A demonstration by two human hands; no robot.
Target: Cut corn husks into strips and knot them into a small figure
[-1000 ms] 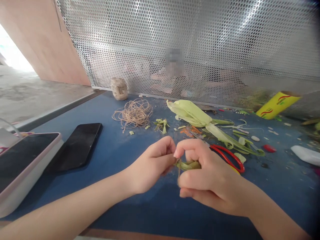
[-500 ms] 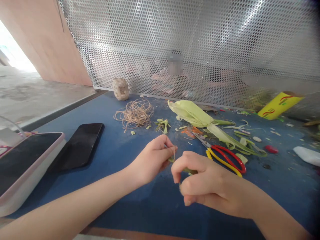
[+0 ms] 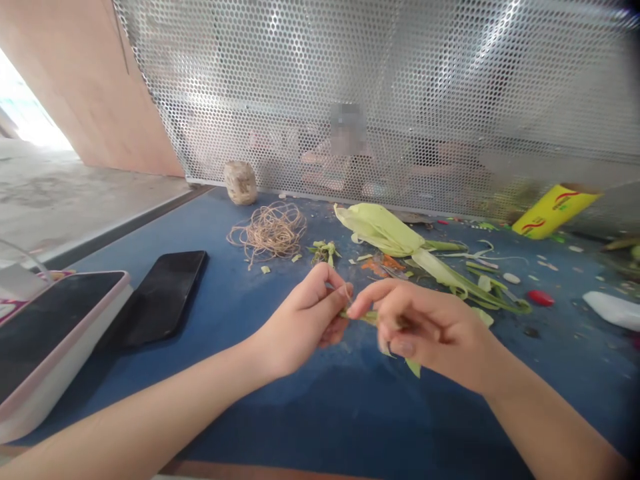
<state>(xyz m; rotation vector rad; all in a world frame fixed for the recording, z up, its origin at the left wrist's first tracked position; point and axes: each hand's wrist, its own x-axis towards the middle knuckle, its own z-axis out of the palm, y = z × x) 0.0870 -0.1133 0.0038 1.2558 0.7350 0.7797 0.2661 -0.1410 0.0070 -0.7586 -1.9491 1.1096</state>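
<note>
- At frame centre, the left hand [image 3: 305,320] and the right hand [image 3: 425,327] meet fingertip to fingertip above a blue, scuffed surface [image 3: 320,413]; each grip is pinched on a narrow green leaf strip [image 3: 367,317], thumb against forefinger.
- The strip is thin, flat and fibrous; a pointed tip of it hangs below the right hand.
- Behind the hands, pale green corn husks [image 3: 385,230] lie long and ribbed, with curled trimmings trailing toward the right of the frame.
- A loose tangle of tan twine [image 3: 270,230] sits at upper centre, a wound ball of it [image 3: 240,182] just behind, against the perforated metal screen [image 3: 400,87].
- At lower left, a glossy black phone [image 3: 160,297] lies flat beside a pink-edged tablet [image 3: 50,333].
- A yellow tube [image 3: 553,210] leans at far right.
- Half a second earlier the right hand sat lower with fingers curled into a fist; it has since risen and stretched out, covering the red-and-yellow scissors seen then.
</note>
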